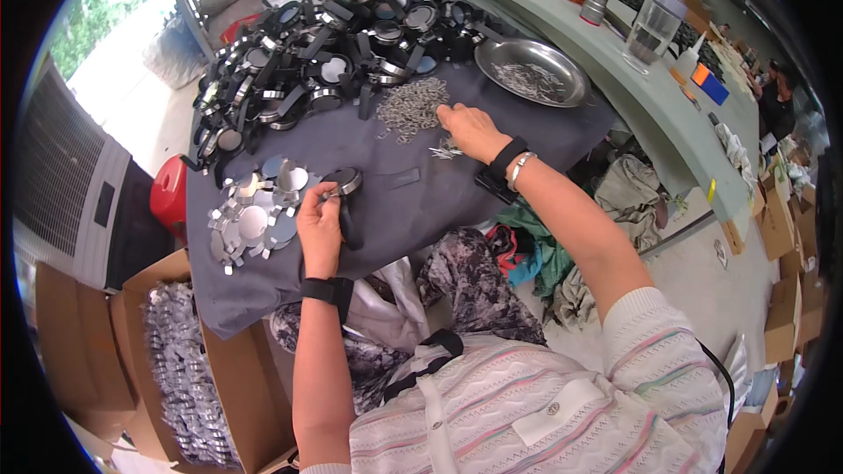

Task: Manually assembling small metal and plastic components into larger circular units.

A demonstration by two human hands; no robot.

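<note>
We have our left hand (320, 226) pinched on a black strap piece with a round metal case (345, 181), near the front edge of the dark cloth (395, 224); fingers narrow around its left side, round case on top, strap hanging toward us. Our right hand (474, 132) is at the right edge of a heap of small metal parts (413, 107), fingertips together and pointing in; we can't tell if they grip a part. A few loose pins (446, 151) lie just below that hand. Steel dish (562, 60) with more pins is to its upper right, well apart from the fingers. Big pile of black straps with round cases (334, 44) fills the far side of the cloth. Silver discs (255, 221) are heaped just left of our left hand; a flat dark strip (405, 178) lies to the right of the held piece. Cardboard box (237, 369) at lower left holds shiny silver pieces (184, 369). Red plastic item (169, 197) beyond the cloth's left edge. Clear jug (654, 31) stands on the green table (562, 22), upper right.
</note>
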